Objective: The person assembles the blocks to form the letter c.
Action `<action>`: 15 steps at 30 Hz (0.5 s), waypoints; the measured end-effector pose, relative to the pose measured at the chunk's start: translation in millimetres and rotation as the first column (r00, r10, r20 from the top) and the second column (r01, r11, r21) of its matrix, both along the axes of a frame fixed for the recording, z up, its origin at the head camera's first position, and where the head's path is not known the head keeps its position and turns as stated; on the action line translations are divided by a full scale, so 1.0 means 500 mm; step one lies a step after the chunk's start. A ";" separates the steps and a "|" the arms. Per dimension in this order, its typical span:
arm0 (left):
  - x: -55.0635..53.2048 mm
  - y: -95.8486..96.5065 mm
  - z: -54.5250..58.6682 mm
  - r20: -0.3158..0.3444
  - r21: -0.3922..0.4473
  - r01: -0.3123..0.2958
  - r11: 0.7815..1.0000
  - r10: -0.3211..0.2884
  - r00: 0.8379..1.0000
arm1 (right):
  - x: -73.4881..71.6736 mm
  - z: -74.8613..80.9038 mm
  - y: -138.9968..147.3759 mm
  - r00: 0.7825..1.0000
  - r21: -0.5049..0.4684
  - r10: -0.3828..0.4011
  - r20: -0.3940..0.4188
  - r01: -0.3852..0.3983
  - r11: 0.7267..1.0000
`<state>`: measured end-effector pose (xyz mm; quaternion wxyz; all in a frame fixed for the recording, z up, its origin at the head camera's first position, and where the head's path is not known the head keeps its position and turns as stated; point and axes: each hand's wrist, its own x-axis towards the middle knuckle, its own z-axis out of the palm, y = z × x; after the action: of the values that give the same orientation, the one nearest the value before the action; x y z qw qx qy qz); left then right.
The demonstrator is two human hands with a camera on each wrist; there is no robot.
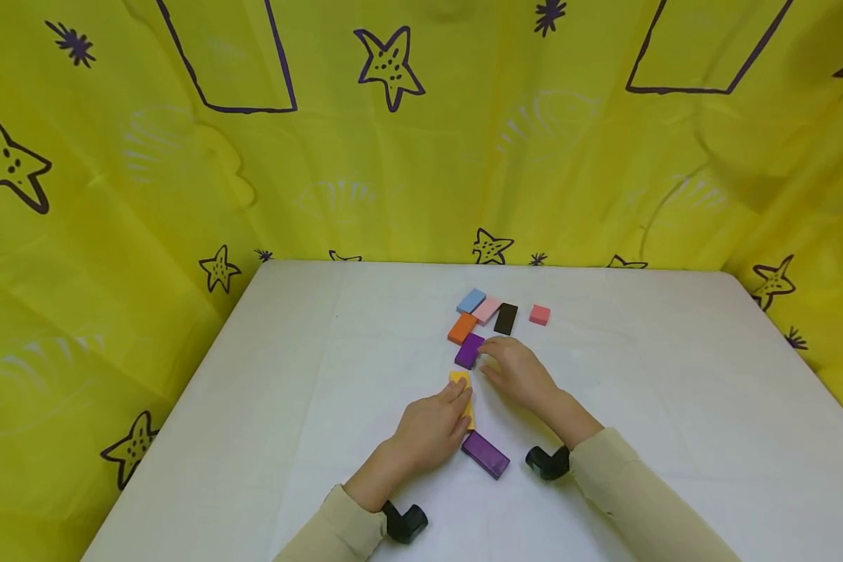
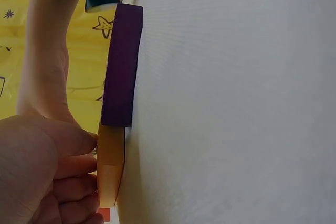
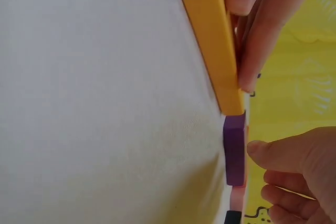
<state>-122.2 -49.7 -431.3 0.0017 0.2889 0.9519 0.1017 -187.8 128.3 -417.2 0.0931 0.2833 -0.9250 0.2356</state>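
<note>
A yellow block (image 1: 471, 415) lies on the white table with my left hand (image 1: 430, 428) over it, its extended fingertips resting on the top face. Close to the yellow block's near end, a purple block (image 1: 486, 455) lies at an angle. Beyond the far end is a second purple block (image 1: 469, 351). My right hand (image 1: 523, 377) hovers at that block's right side with fingers loosely bent. In the right wrist view its thumb (image 3: 262, 152) is very near the top of the far purple block (image 3: 235, 150); contact is unclear. Nothing shows in its grip.
Farther back lie an orange block (image 1: 462, 329), a blue block (image 1: 471, 301), a light pink block (image 1: 488, 310) and a black block (image 1: 506, 319). A small coral-pink block (image 1: 539, 314) sits apart to their right. A yellow patterned cloth (image 1: 421, 172) hangs behind the table (image 1: 351, 351).
</note>
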 end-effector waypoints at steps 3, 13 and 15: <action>-0.001 -0.002 0.000 0.002 0.007 -0.003 1.000 0.003 1.000 | -0.019 -0.006 -0.001 1.000 0.013 0.023 -0.010 -0.023 1.000; -0.003 -0.003 0.000 0.008 0.013 0.001 1.000 -0.001 1.000 | -0.050 -0.005 -0.012 0.992 0.076 0.125 0.026 -0.127 0.989; -0.003 -0.003 0.001 0.014 0.014 -0.001 1.000 0.001 1.000 | -0.053 -0.003 -0.015 0.990 0.102 0.133 0.054 -0.138 0.985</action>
<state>-123.7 -51.2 -430.9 0.0063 0.2878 0.9513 0.1105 -214.1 121.0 -418.5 0.0402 0.3445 -0.9166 0.1987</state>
